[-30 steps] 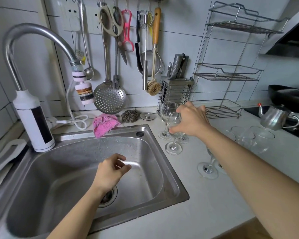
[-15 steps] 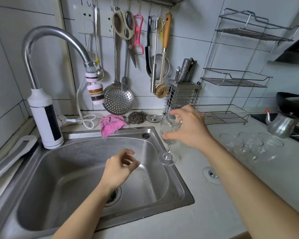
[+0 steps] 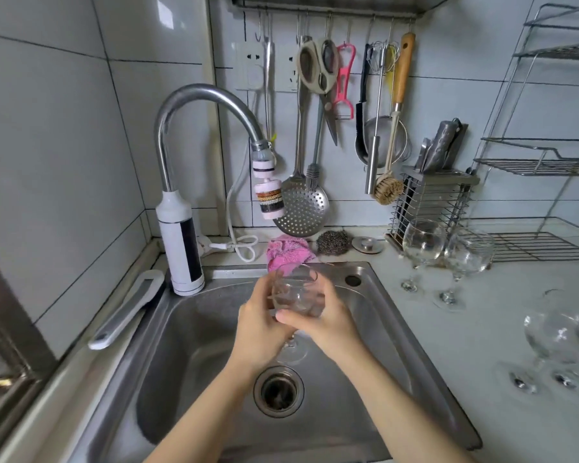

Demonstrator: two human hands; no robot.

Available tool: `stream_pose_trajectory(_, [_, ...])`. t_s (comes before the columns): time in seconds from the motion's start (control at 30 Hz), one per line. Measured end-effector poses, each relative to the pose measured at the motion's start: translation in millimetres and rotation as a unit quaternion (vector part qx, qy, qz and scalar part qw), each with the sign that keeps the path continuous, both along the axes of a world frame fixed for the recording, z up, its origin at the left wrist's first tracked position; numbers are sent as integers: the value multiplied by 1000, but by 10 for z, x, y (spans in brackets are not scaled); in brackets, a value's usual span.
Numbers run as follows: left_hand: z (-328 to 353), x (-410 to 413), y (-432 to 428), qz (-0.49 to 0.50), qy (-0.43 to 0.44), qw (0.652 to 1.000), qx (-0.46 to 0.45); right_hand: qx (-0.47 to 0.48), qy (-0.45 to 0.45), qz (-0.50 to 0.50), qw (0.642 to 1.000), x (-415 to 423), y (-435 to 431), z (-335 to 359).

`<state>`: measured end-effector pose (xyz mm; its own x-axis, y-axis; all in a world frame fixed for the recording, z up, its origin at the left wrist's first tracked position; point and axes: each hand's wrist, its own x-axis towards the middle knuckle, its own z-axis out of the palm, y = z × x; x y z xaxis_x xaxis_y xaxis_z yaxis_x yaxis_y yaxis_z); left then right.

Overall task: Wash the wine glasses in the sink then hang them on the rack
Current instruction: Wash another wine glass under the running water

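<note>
A clear wine glass [image 3: 296, 292] is held upright over the steel sink [image 3: 398, 335], below the faucet's filter head [image 3: 268, 198]. My left hand [image 3: 259, 329] wraps the bowl from the left. My right hand [image 3: 328, 324] grips the bowl from the right, thumb across its front. The stem and foot show below the hands, above the drain [image 3: 278, 390]. Two more wine glasses [image 3: 422, 243] [image 3: 470, 253] stand on the counter right of the sink, and others [image 3: 555, 332] stand at the right edge. A wire rack [image 3: 545, 165] rises at the back right.
A pink cloth [image 3: 286, 250] and a steel scourer [image 3: 333, 242] lie behind the sink. Utensils hang on the wall rail, with a knife holder [image 3: 432, 198] beneath. A white-handled tool [image 3: 127, 309] lies left of the sink. A sink plug [image 3: 367, 244] sits by the scourer.
My right hand has carried the wine glass from the counter leftward to over the sink. My left hand has risen and taken hold of the bowl. The camera has turned left.
</note>
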<state>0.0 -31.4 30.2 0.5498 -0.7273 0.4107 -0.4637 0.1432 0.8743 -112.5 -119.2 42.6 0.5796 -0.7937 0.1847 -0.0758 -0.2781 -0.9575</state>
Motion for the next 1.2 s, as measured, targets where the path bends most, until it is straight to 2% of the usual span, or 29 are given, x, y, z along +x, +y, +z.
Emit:
stream_pose_trajectory(0.07, [10, 113, 44, 0, -8, 1000, 20, 66, -27, 15, 997, 140, 33, -152])
stream_pose_trajectory(0.17, [42, 376, 125, -71, 40, 994, 69, 84, -57, -6, 995, 285, 30, -330])
stream_pose_trajectory(0.23, [75, 616, 83, -42, 84, 991, 91, 82, -52, -37, 995, 305, -15, -411])
stream_pose_trajectory(0.3, [126, 886, -49, 35, 191, 979, 69, 58, -23, -62, 996, 277, -59, -449])
stream_pose_trajectory(0.37, [184, 1123, -255, 75, 326, 941, 49, 42, -12, -82, 996, 238, -115, -481])
stream_pose_trajectory(0.43, [203, 1303, -463, 102, 380, 918, 53, 29, -1, -96, 995, 214, -160, -503])
stream_pose_trajectory(0.57, [207, 1525, -741, 158, 397, 903, 50, -16, 34, -100, 994, 220, -179, -534])
stream_pose_trajectory(0.77, [293, 1609, -879, 143, 464, 874, -36, -32, 49, -91, 994, 270, -167, -559])
stream_pose_trajectory(1.2, [19, 1692, -925, 206, 354, 911, 42, -29, 48, -80, 995, 325, -141, -603])
